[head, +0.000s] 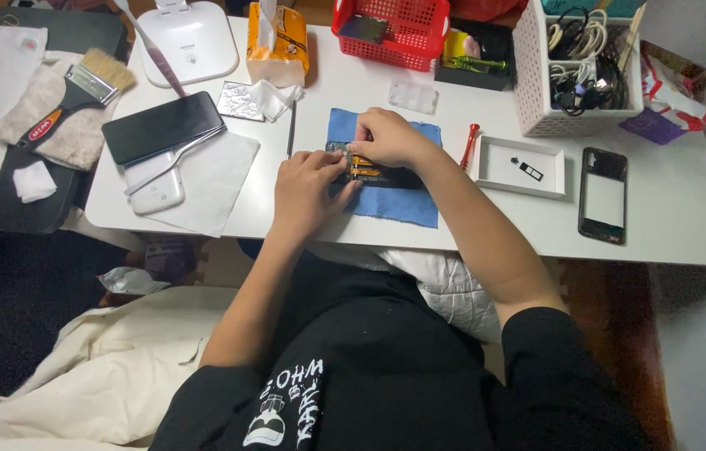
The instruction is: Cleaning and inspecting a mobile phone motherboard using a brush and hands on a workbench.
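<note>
Fingers of both hands bear on an opened phone (369, 167) lying on a blue cloth (386, 200) at mid-table: left hand (307, 188) curled, fingertips pinning the phone's near-left edge; right hand (388, 138) arched over its top edge, fingertips pressed down, possibly pinching a small part, though the hand hides what. Phone: dark body, orange and metal parts exposed. Adjacent items: thin dark tool (292, 129) left of the cloth; red screwdriver (470, 144) right of it; white tray (520, 165) holding a small dark part; phone frame (603, 194) further right; dark slab (161, 127) and white phone (155, 194) on paper to the left; brush (77, 93) on a towel; red basket (390, 32), tissue pack (279, 42) and cable bin (578, 71) along the back. Risks, as judged: uneven pressure from the two hands could skid the phone on the cloth or bend the exposed orange parts; a freed small piece could roll off the cloth and the near table (670, 234) edge; a sleeve or forearm could knock the screwdriver into the tray.
</note>
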